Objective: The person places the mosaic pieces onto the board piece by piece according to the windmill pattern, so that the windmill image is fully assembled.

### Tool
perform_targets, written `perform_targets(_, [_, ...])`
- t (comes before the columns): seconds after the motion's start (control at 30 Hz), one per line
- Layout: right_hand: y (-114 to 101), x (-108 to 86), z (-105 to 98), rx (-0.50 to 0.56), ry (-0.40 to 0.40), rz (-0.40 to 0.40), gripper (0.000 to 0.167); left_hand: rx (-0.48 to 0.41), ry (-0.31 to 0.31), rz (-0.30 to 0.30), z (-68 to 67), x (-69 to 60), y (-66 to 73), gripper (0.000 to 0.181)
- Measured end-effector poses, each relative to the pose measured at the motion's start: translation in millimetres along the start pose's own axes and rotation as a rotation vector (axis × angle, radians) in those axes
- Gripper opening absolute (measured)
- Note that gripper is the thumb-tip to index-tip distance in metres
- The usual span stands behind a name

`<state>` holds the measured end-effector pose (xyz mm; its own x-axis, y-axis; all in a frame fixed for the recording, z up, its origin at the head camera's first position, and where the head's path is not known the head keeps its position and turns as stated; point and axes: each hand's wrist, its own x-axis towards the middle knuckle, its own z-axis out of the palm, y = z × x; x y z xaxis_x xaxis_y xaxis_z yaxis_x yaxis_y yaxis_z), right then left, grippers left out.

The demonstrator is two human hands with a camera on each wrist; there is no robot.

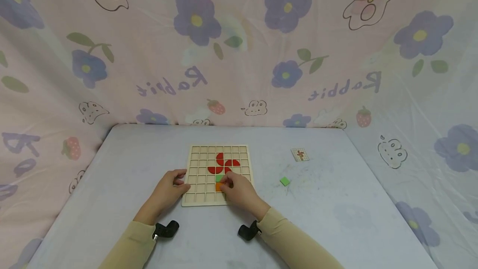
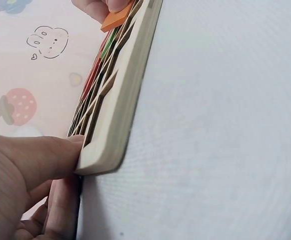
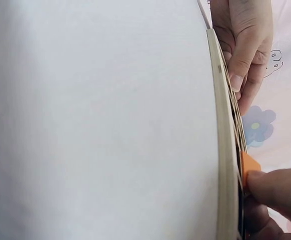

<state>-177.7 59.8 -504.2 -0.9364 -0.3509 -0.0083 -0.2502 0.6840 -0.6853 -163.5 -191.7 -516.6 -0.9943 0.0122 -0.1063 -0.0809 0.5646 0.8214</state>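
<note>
A square wooden grid board [image 1: 198,197] lies on the table. My left hand [image 1: 166,190] holds its left edge, with the thumb on the rim in the left wrist view and the other fingers curled beside it. My right hand [image 1: 240,190] pinches an orange square tile [image 1: 218,187] over the lower middle cells. The orange tile [image 2: 116,18] is tilted in the left wrist view. A green tile [image 1: 219,178] sits in the cell just above. Farther up, several red rounded pieces [image 1: 220,159] form a pinwheel, one partly hidden by my right hand.
To the right of the board, a loose green square tile [image 1: 285,181] lies on the white table [image 1: 317,215]. Behind it is a small pattern card [image 1: 300,155] showing a grid with a red figure. A printed curtain [image 1: 239,53] stands around the table's back and sides.
</note>
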Motion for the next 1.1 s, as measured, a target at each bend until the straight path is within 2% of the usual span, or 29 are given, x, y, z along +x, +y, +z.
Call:
perform_targets(0.7, [-1.5,-0.2,-0.1,0.046,0.018,0.043,0.012,0.004,-0.016,-0.002,0.0,-0.8,0.1,0.055])
perform_targets(0.93, [-2.0,-0.1,0.8,0.023,0.023,0.049,0.012,0.001,-0.012,-0.009,-0.5,-0.9,1.2,0.055])
perform_targets(1.1, [-3.2,-1.0,1.0,-0.017,0.031,0.022,0.011,-0.001,-0.015,-0.010,-1.1,-1.7,2.6,0.056])
